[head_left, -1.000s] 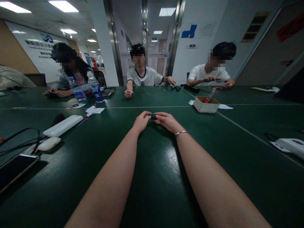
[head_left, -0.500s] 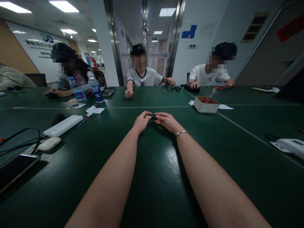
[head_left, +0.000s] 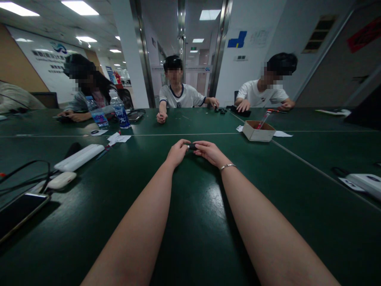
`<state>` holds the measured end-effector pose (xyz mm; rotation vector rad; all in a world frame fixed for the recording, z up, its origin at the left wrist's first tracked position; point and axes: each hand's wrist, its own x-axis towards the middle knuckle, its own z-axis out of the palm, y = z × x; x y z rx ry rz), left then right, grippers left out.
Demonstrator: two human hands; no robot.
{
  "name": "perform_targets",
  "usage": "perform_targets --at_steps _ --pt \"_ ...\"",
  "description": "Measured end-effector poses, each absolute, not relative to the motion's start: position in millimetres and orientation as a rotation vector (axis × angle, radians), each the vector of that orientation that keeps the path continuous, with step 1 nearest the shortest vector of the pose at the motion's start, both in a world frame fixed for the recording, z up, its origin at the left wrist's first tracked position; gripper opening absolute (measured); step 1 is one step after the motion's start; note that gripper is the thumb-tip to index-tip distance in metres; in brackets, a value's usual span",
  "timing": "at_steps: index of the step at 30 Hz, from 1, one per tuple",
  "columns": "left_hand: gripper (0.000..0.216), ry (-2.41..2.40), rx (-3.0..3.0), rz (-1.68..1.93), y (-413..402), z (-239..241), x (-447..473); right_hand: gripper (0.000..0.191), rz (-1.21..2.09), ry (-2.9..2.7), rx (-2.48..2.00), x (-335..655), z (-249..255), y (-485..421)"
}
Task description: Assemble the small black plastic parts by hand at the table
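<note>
Dead centre of the frame: small black piece (head_left: 192, 146), held between the fingertips of both hands just above or on the dark green surface (head_left: 193, 222) – contact with it hard to judge. Left hand (head_left: 177, 152) has the piece's left end, fingers nearly closed on it; right hand (head_left: 210, 152) pinches the right end, thumb and fingers close together. Grip small on both sides, with no gap beyond the thickness of the piece. A pale glint shows at its left end; finer detail too small to read.

Change over the last second: next to none here. Both hands and the piece keep the same place, bracelet (head_left: 228, 167) on the right wrist likewise. My reading – a steady two-handed hold, any finger work too slight to make out, the piece well secured.

The movement is at upper right. The co-worker in white (head_left: 256, 92) has brought a hand (head_left: 243, 105) down onto a black object (head_left: 245, 113) near the far edge. It lies beyond the open box (head_left: 257, 135), well apart from the hands at centre, so their work appears undisturbed.
</note>
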<state>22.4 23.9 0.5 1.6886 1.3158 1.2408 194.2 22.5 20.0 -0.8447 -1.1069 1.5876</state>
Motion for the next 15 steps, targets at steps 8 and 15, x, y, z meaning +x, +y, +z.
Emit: perform_targets --at_steps 8,15 --pt "0.031 1.312 1.685 1.229 22.5 2.4 22.8 0.016 1.594 -1.118 -0.836 195.1 19.1 23.4" --pt "0.032 1.312 1.676 1.195 22.5 2.8 23.2 0.015 1.588 -1.124 -0.844 195.1 18.7 24.2"
